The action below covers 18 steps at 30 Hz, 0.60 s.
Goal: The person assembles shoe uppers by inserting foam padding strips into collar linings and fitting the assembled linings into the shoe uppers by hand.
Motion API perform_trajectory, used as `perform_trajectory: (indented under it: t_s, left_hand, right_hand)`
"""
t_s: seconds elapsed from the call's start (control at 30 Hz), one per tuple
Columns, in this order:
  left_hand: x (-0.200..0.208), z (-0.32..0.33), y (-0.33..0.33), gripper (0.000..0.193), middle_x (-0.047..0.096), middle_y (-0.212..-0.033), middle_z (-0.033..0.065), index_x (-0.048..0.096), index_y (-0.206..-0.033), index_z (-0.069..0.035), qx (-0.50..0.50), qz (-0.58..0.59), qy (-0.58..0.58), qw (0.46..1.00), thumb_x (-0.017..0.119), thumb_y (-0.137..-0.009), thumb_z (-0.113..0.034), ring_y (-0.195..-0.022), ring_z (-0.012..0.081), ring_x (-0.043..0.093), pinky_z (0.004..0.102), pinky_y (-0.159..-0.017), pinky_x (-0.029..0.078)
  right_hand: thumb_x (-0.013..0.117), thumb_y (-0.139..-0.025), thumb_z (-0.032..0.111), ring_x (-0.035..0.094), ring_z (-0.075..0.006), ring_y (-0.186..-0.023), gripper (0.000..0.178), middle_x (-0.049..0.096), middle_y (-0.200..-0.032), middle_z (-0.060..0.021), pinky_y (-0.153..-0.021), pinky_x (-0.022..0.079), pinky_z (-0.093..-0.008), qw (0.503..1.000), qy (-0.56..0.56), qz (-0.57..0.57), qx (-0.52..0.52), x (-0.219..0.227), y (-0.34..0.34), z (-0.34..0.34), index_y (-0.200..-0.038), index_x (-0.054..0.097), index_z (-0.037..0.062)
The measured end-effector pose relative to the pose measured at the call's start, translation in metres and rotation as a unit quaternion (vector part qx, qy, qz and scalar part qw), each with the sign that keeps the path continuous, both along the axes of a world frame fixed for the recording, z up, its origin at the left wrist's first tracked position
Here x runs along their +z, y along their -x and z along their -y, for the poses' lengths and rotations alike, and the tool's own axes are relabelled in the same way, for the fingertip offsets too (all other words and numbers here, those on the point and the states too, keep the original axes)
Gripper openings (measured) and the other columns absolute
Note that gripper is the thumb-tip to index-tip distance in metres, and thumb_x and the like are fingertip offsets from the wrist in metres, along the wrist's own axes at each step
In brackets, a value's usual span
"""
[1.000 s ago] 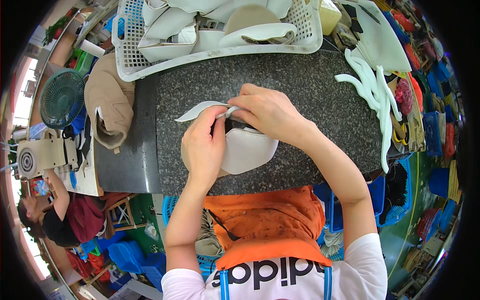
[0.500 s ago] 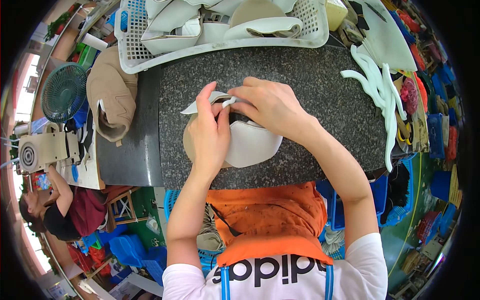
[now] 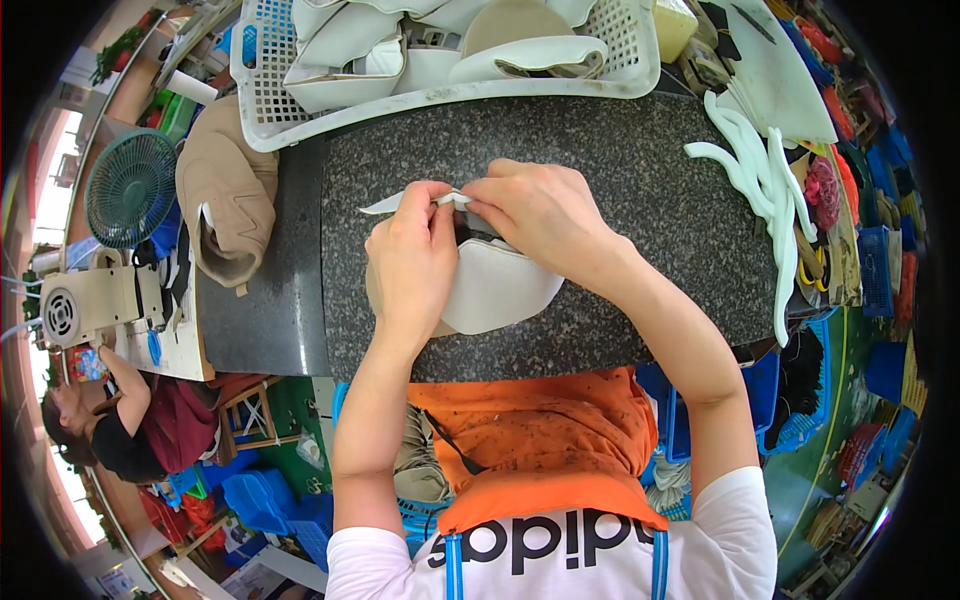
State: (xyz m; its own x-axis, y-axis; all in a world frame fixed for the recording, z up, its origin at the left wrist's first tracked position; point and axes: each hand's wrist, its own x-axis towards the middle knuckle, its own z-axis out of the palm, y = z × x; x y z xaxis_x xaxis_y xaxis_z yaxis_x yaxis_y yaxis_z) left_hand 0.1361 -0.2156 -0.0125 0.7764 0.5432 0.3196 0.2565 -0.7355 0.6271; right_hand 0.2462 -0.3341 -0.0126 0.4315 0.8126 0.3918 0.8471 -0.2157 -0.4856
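Note:
A white and beige shoe upper [image 3: 505, 288] rests on the speckled stone worktop, with its dark opening partly showing between my hands. My left hand [image 3: 415, 255] lies over its left side, thumb and fingers pinching the raised white edge at the top. From the right, my right hand [image 3: 540, 208] pinches the same edge a short way off. A small folded white bit stands up between the two sets of fingertips, and a pointed white flap sticks out left of my left fingers. Both palms hide much of the upper.
A white plastic basket [image 3: 390, 118] full of similar uppers stands behind the worktop [image 3: 660, 220]. Left lies a beige shoe upper [image 3: 225, 195]; right, pale foam-like strips [image 3: 760, 185] hang over the edge. Yellow-handled scissors [image 3: 822, 268] lie beyond them. A co-worker [image 3: 130, 425] sits far left.
My left index finger, raised before, has curled down onto the white edge. The white flap has tipped lower, and my hands have drawn slightly closer at the edge.

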Motion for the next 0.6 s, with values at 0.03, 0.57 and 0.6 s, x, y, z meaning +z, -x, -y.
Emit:
perform_trajectory:
  t_s: [0.03,0.57,0.6]
  left_hand:
    - [0.000,0.000,-0.001,0.014,0.068,-0.070,0.0096,0.062,-0.099,-0.005,-0.001,0.001,0.001,1.000,0.059,-0.086,-0.004,-0.063,0.0184,0.067,0.0294,-0.059,0.049]
    - [0.039,0.037,0.089,0.022,0.066,-0.077,0.0115,0.065,-0.078,-0.002,-0.238,-0.072,0.203,0.947,0.054,-0.090,-0.015,-0.072,0.0240,0.064,0.0347,-0.074,0.051]
    - [0.036,0.044,0.084,0.023,0.066,-0.088,0.0137,0.062,-0.094,0.002,-0.253,-0.112,0.145,0.950,0.054,-0.092,-0.020,-0.081,0.0266,0.064,0.0348,-0.076,0.050]
  right_hand:
    - [0.060,-0.082,0.022,0.064,-0.0292,-0.071,0.016,0.062,-0.076,-0.0091,-0.065,0.049,-0.0409,1.000,0.003,0.004,0.000,0.001,0.000,0.000,-0.077,0.066,0.0081]
    - [0.074,-0.071,0.024,0.053,-0.0287,-0.105,0.029,0.056,-0.091,-0.0089,-0.093,0.045,-0.0399,0.968,-0.080,0.172,0.166,0.008,0.000,0.047,-0.082,0.053,0.0067]
    - [0.073,-0.072,0.024,0.054,-0.0296,-0.100,0.029,0.056,-0.089,-0.0100,-0.087,0.046,-0.0388,0.986,-0.099,0.061,0.121,0.024,0.010,0.045,-0.083,0.053,0.0058]
